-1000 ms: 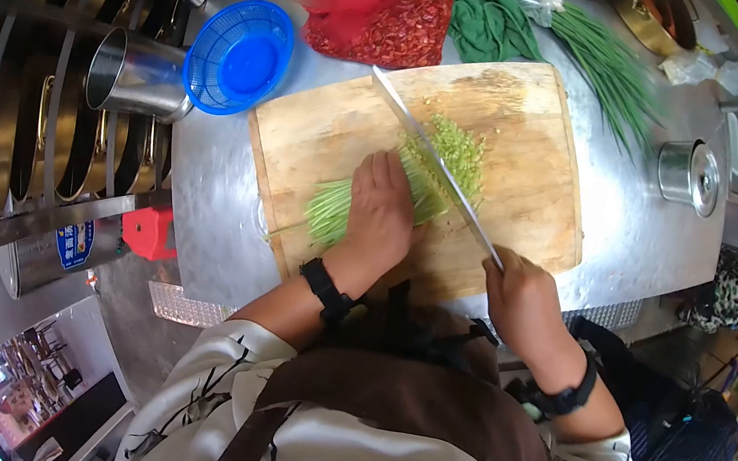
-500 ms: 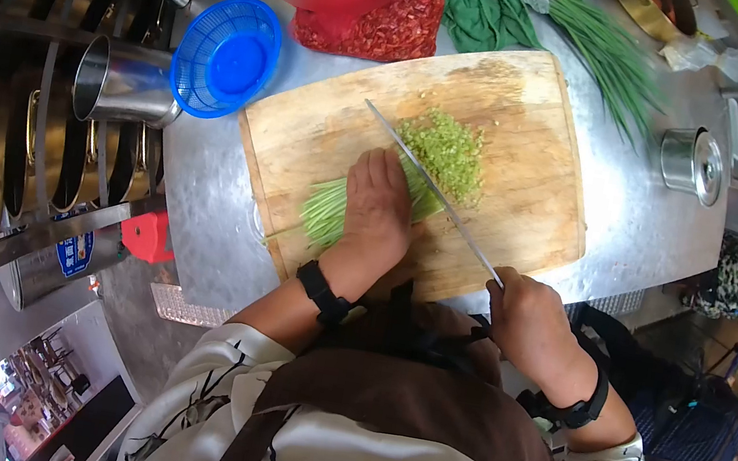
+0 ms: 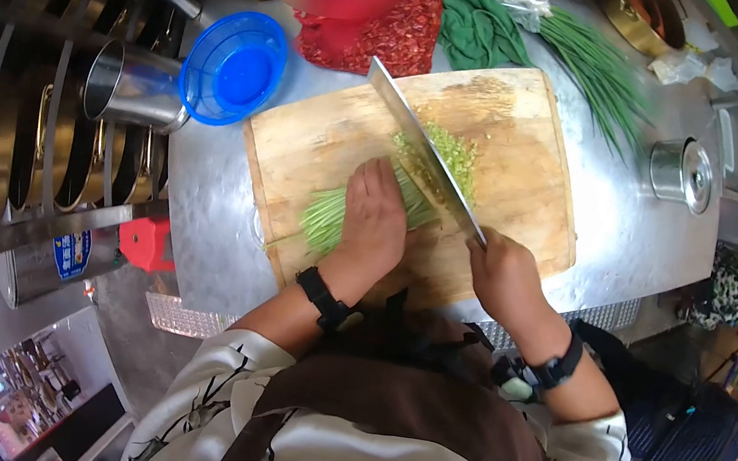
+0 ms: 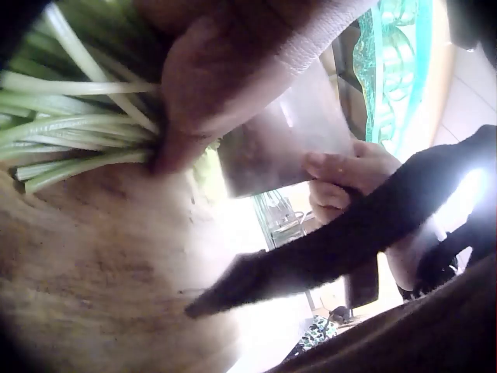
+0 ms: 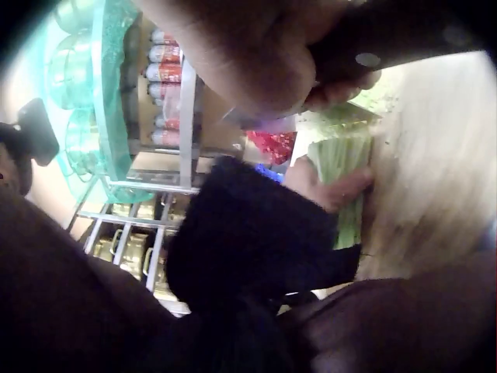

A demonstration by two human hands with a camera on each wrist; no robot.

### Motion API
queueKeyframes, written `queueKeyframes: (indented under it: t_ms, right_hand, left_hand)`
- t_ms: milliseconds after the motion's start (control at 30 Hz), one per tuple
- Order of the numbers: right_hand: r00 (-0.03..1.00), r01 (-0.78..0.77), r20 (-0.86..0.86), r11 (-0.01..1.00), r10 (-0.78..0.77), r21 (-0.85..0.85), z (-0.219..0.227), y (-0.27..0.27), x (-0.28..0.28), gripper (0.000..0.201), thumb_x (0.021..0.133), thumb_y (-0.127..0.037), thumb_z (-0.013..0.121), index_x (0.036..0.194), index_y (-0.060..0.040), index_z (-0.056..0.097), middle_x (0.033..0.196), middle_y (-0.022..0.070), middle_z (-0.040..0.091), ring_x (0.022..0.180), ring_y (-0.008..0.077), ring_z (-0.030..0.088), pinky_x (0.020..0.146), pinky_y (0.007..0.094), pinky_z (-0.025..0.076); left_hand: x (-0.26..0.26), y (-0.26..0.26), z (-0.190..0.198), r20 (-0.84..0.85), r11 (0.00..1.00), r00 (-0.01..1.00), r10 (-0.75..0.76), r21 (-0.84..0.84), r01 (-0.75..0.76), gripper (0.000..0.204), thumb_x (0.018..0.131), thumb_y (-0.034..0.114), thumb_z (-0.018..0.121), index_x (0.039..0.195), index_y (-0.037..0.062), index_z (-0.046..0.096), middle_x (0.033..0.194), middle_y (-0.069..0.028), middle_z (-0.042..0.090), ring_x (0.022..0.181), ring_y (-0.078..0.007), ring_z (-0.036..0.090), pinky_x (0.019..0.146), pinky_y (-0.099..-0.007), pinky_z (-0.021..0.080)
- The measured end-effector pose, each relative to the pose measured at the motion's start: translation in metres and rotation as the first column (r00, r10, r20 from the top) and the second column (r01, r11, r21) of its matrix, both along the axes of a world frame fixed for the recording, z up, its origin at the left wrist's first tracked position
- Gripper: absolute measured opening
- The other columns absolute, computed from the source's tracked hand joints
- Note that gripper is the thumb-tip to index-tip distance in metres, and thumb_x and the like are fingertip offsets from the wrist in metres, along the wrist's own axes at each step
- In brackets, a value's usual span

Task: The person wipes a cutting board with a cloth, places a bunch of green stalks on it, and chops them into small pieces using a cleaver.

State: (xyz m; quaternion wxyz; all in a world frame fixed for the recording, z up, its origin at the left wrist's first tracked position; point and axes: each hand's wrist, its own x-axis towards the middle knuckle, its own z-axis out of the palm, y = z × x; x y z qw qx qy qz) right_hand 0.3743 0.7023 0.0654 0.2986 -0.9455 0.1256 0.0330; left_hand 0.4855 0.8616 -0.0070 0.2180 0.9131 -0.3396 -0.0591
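Observation:
My left hand point(image 3: 376, 217) grips a bunch of thin, pale green stalks point(image 3: 324, 219) lying across a wooden cutting board point(image 3: 301, 143). In the right wrist view its thumb and fingers lie around the bunch. My right hand point(image 3: 508, 277) holds a cleaver by its dark handle point(image 5: 404, 39). The wide metal blade point(image 3: 421, 142) slants over the board, just right of my left fingers, at the cut end of the bunch. Beyond the blade is a heap of finely chopped green bits point(image 3: 458, 155), partly hidden by it.
Behind the board lie a bag of red chopped chillies point(image 3: 370, 38), a green cloth point(image 3: 483, 31) and long green stems point(image 3: 597, 69) in plastic. A blue basket point(image 3: 233, 69) and metal pot point(image 3: 126, 86) stand left, a lidded tin point(image 3: 682, 174) right. Shelves of pots point(image 3: 12, 106) flank the table.
The cleaver's blade has been tilted and now shows its broad face, and the right hand has shifted slightly left and up. The left hand stays on the stalks.

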Motion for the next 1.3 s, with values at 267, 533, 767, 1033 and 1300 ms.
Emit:
queueKeyframes:
  t_ms: [267,533,767,1033,1300]
  right_hand:
    - [0.985,-0.071,-0.161,0.995,0.059,-0.07,0.056,0.008,-0.037,0.01,0.09,-0.009,0.059,0.092,0.0008,0.057,0.071,0.0214,0.063,0.064,0.0397,0.064,0.057,0.0462,0.052]
    - [0.96,-0.1,-0.268,0.994,0.084,-0.045,0.051,0.007,-0.028,0.008,0.085,-0.004,0.057,0.088,0.0024,0.055,0.07,0.0215,0.063,0.063,0.0399,0.064,0.058,0.0465,0.052]
    - [0.94,-0.018,-0.34,0.999,0.034,0.051,-0.001,0.013,0.015,0.016,0.093,-0.013,0.056,0.093,0.0026,0.059,0.073,0.0258,0.063,0.072,0.0451,0.062,0.066,0.0514,0.05]
    - [1.0,-0.002,-0.028,1.0,0.003,0.031,-0.022,0.008,0.018,0.015,0.09,-0.012,0.057,0.086,0.0028,0.059,0.069,0.0249,0.062,0.065,0.0425,0.063,0.06,0.0494,0.051]
    - [0.982,-0.019,-0.188,1.0,0.02,0.007,0.047,0.011,-0.028,0.013,0.091,-0.011,0.059,0.089,0.0015,0.059,0.072,0.0232,0.063,0.066,0.0427,0.063,0.061,0.0494,0.051]
  left_hand:
    - [0.0,-0.004,-0.009,-0.1,0.997,0.995,0.024,0.074,-0.017,0.097,0.062,0.026,0.085,0.132,-0.0166,0.033,0.132,-0.0288,0.038,0.124,-0.0442,0.037,0.108,-0.0499,0.031]
    - [0.001,-0.001,-0.008,-0.044,0.999,0.999,0.004,0.033,-0.003,0.097,0.06,0.025,0.085,0.131,-0.0161,0.034,0.13,-0.0286,0.039,0.123,-0.0441,0.039,0.106,-0.0509,0.032]
    - [0.002,-0.002,-0.018,0.077,0.999,0.997,0.01,0.036,-0.012,0.093,0.064,0.028,0.084,0.129,-0.0181,0.035,0.127,-0.0306,0.04,0.119,-0.0448,0.041,0.104,-0.0504,0.034]
    - [0.003,-0.001,-0.003,0.007,0.999,1.0,0.004,-0.042,-0.004,0.096,0.063,0.024,0.085,0.132,-0.0166,0.033,0.129,-0.0308,0.041,0.119,-0.0447,0.041,0.105,-0.048,0.035]
    - [0.0,0.0,0.0,-0.086,0.999,0.995,0.041,-0.014,-0.042,0.099,0.065,0.025,0.084,0.133,-0.0226,0.029,0.137,-0.0349,0.034,0.125,-0.0478,0.037,0.109,-0.0507,0.03]
